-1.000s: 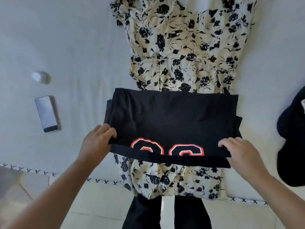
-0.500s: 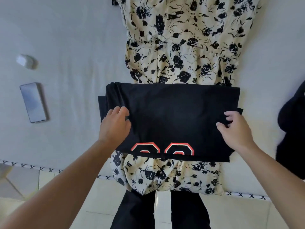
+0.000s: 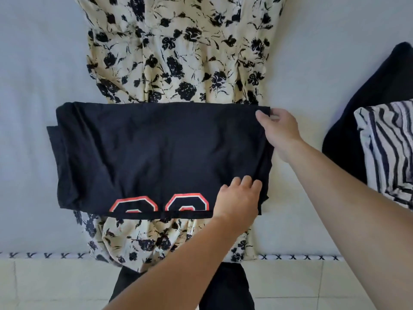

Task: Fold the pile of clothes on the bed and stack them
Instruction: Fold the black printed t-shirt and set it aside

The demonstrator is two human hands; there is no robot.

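Observation:
A folded black shirt [image 3: 161,153] with orange-outlined numbers lies crosswise on a cream dress with black flowers [image 3: 178,52], spread on the white bed [image 3: 38,86]. My right hand [image 3: 278,130] pinches the shirt's far right corner, thumb on top. My left hand [image 3: 239,198] has reached across to the shirt's near right corner, and its curled fingers grip the fabric there. The shirt's left side lies free, with a second layer sticking out at its left edge.
On the bed at the right lie a black garment [image 3: 380,97] and, over it, a white garment with dark stripes [image 3: 386,153]. The bed's near edge has a cross-stitch trim [image 3: 301,257]. Below it are floor tiles [image 3: 55,287] and my black trouser legs [image 3: 225,287].
My left hand left the shirt's left side and crossed to its near right corner. My right hand moved up to the far right corner. The view shifted right; the phone is out of view.

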